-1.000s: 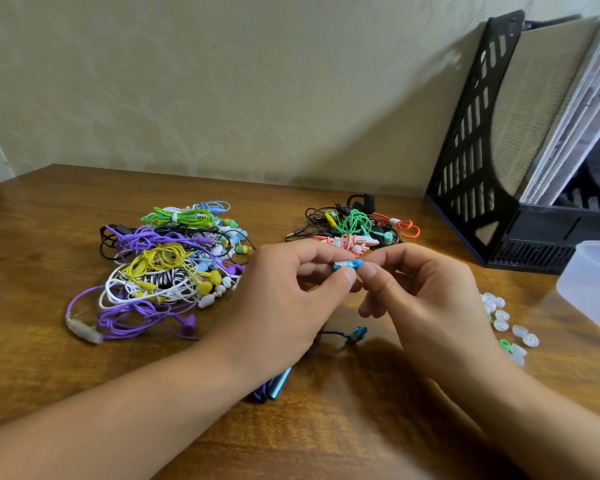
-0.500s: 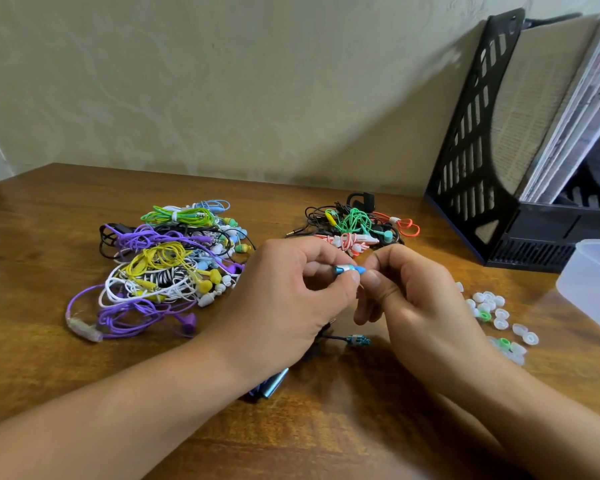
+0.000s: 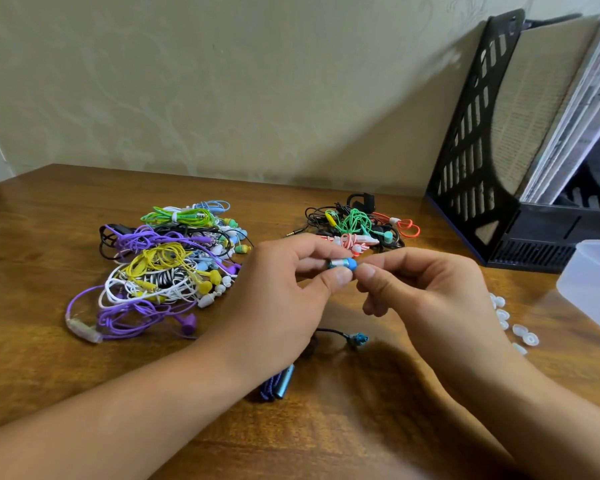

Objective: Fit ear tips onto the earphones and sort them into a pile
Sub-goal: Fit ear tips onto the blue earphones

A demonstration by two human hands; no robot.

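Nearest the camera, a blue inline remote (image 3: 285,382) and its dark braided cable lie on the desk (image 3: 49,358), and the set's second earbud (image 3: 360,339) rests bare just beyond it, under the wrists. Above that, the left hand (image 3: 278,306) pinches a blue earbud (image 3: 340,264) between thumb and forefinger, its blue ear tip (image 3: 352,264) pointing right. The right hand (image 3: 426,299) has its thumb and forefinger closed at that tip; whether they grip it or only press on it is hard to tell at this angle.

The tip looks nearly seated. To finish well, the left hand should hold the metal body steady while the right rolls the silicone skirt evenly round the nozzle and pushes until the collar snaps over the lip, then tugs lightly to check it.

To the right, loose clear ear tips (image 3: 523,332) are scattered beside a translucent box (image 3: 593,285). Farther back left sits the big colourful pile (image 3: 167,265) of earphones, probably the finished ones; farther right a smaller tangle (image 3: 357,225), then a black file rack (image 3: 471,161) against the wall.
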